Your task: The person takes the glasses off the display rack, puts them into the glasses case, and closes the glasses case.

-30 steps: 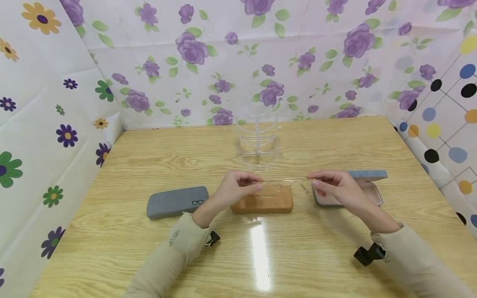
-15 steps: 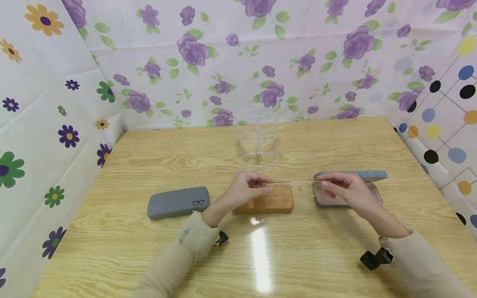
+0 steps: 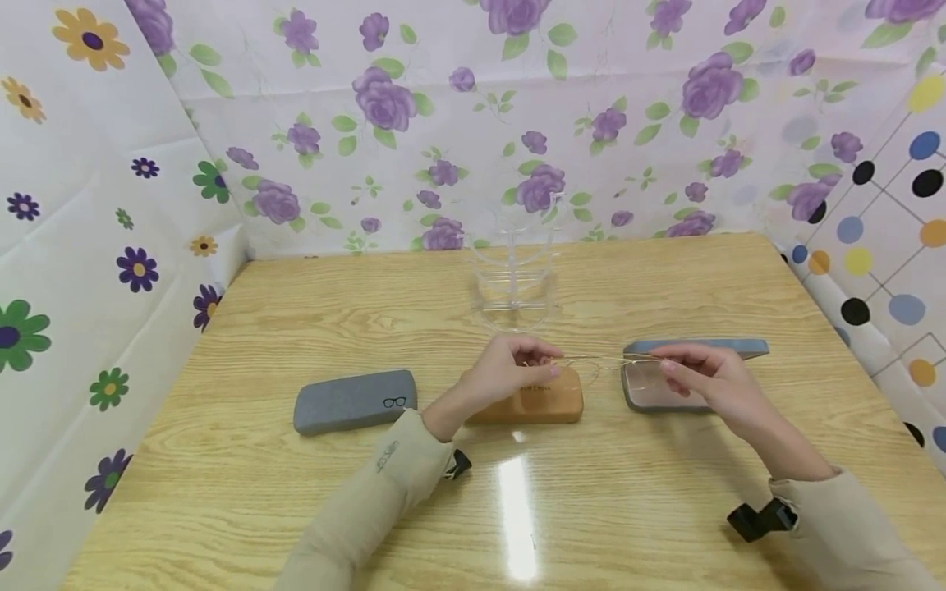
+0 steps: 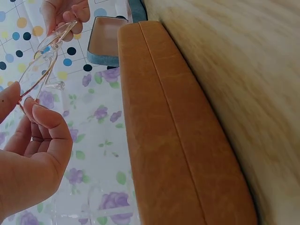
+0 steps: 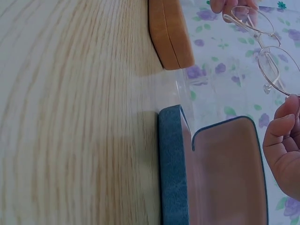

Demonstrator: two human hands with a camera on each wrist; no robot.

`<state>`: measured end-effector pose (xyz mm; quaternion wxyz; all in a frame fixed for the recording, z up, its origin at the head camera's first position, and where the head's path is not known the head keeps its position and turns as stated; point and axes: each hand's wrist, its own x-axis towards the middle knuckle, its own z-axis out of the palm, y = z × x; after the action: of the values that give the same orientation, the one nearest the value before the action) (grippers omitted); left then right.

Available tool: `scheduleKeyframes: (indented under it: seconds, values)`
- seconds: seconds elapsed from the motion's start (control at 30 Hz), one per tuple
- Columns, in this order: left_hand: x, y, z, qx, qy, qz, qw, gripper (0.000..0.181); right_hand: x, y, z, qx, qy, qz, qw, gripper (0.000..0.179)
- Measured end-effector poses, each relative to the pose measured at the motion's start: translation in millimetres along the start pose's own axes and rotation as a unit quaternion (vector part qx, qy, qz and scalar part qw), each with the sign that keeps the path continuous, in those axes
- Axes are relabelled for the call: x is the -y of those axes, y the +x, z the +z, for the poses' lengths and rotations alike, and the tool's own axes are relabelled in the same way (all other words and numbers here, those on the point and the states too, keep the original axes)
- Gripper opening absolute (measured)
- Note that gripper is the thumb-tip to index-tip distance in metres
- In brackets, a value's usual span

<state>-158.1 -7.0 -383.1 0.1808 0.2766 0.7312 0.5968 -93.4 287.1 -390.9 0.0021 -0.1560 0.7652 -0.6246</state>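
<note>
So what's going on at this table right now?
A person holds a thin-rimmed pair of glasses in the air, the left hand pinching one end and the right hand the other. Right under them lie a closed brown case and an open blue-grey case. A closed grey case lies farther left.

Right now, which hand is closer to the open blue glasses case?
Right. The right hand hangs just above the open blue case, pinching one end of the glasses. The left hand pinches the other end above the brown case.
</note>
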Motion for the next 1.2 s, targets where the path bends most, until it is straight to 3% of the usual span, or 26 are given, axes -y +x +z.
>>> scheduleKeyframes:
  seconds: [0.47,0.8,1.2]
  values:
    - [-15.2,8.3,16.5,0.019,-0.015,-0.014,0.9996,0.024,-1.0,-9.7,-16.8,-0.024,-0.016,-0.001,0.9996,0.023]
    - [-10.5,21.5,24.3,-0.004,-0.009,-0.018,0.9998,0.022,0.4,-9.7,-26.2,-0.021,0.024,-0.024,0.9992,0.022]
    - [-8.1,30.1,32.5,0.022,0.004,-0.009,0.9997,0.023,-5.5,-16.5,-41.5,-0.037,0.016,0.002,0.9992,0.025]
